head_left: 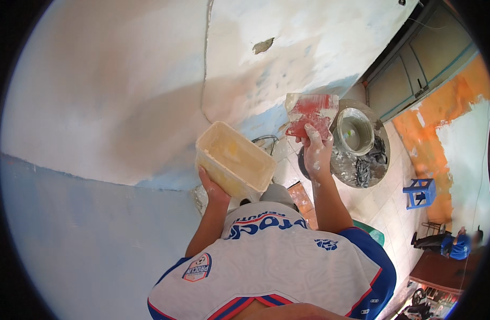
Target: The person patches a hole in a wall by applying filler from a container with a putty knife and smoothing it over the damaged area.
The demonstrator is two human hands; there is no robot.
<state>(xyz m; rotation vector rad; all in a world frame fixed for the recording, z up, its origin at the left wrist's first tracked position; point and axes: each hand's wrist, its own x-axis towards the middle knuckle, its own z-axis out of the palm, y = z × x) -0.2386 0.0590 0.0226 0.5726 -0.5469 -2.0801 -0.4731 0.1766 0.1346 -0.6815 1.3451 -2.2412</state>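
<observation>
My left hand (pixel 217 189) grips the side of a cream rectangular plastic tub (pixel 223 172), held tilted in front of my chest. Pale smears coat the tub's inside, with a yellowish patch on one wall. In my right hand (pixel 316 152) is a red putty spreader (pixel 312 111), its wide blade pointing away from me and streaked with white putty. White putty also spots the fingers of that hand. The spreader is apart from the tub, to its upper right. Ahead of both hands stands a wall (pixel 165 58) with whitish filler over blue paint.
A putty-smeared bucket (pixel 355 132) stands on a round surface (pixel 345 173) beside crumpled black plastic (pixel 374 159). Farther right are a blue stool (pixel 420 193), a patchy orange wall (pixel 450 114) and a grey door (pixel 415 66). A person in blue (pixel 458 246) is at the far right.
</observation>
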